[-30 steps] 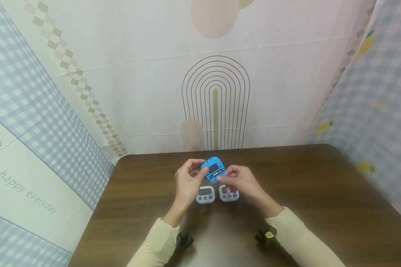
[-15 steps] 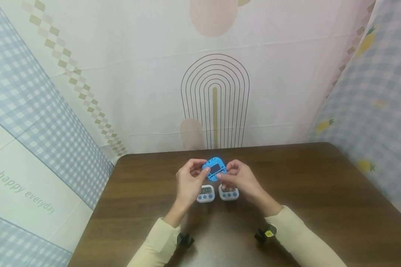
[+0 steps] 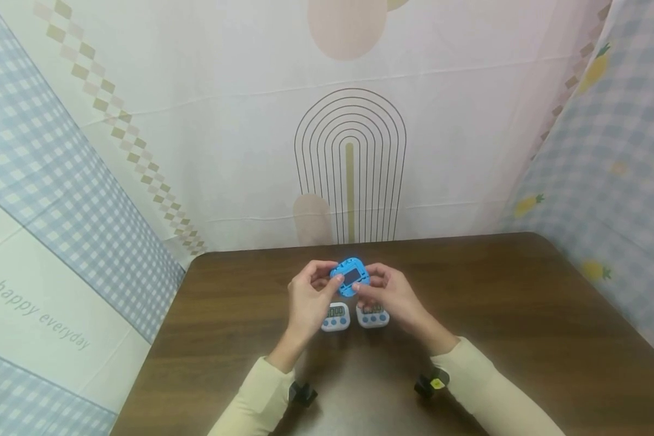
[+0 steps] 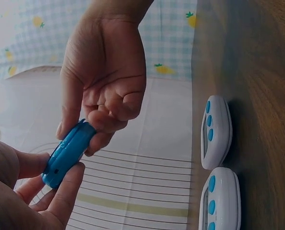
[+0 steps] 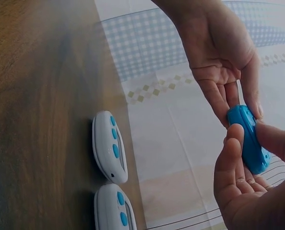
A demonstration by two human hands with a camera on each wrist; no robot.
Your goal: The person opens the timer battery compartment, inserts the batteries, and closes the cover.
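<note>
Both hands hold a blue digital timer (image 3: pixel 353 277) up above the table, its back with a dark rectangle facing me. My left hand (image 3: pixel 307 298) pinches its left side, thumb on the back and fingers behind. On the lower right edge, the thumb of my right hand (image 3: pixel 398 298) presses, with curled fingers behind it. From the side, the blue timer (image 4: pixel 68 155) shows as a thick rounded body in the left wrist view. Two white timers with blue buttons stand just below the hands: a left white timer (image 3: pixel 335 318) and a right white timer (image 3: pixel 373 318), partly covered by fingers.
The brown wooden table (image 3: pixel 223 339) reaches back to a white printed cloth (image 3: pixel 240 151). Checked blue cloths hang at left and right. Black wrist cameras sit under both forearms, including a left one (image 3: pixel 303 394).
A battery compartment showed in the timer's back one second ago; a blue cover now lies over it. The right thumb has moved slightly up along the edge. The white timers stay put.
</note>
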